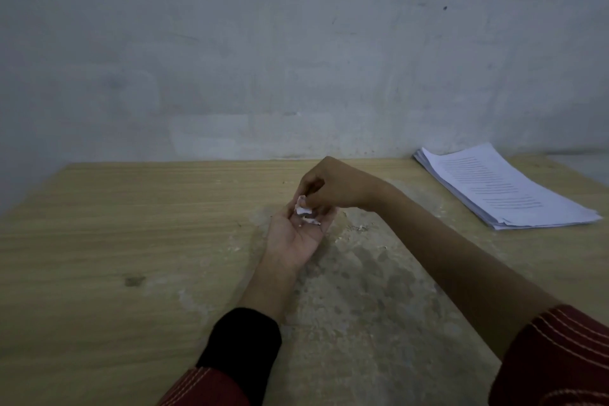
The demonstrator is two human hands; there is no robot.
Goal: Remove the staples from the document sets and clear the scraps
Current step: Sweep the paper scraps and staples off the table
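One wood-grain worktop (131, 224), worn grey mid-surface, is carrying one flat stack of printed sheets (504, 188) at its far right corner, while one left hand (293, 237) is lying palm-up, loosely cupping small torn scraps (311, 222), and one right hand (333, 188) is pinching one crumpled white scrap (302, 208) just above.

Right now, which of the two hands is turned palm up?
The left hand, with the black cuff: its palm faces up, white paper scraps in it. The right hand reaches over it, fingers down.
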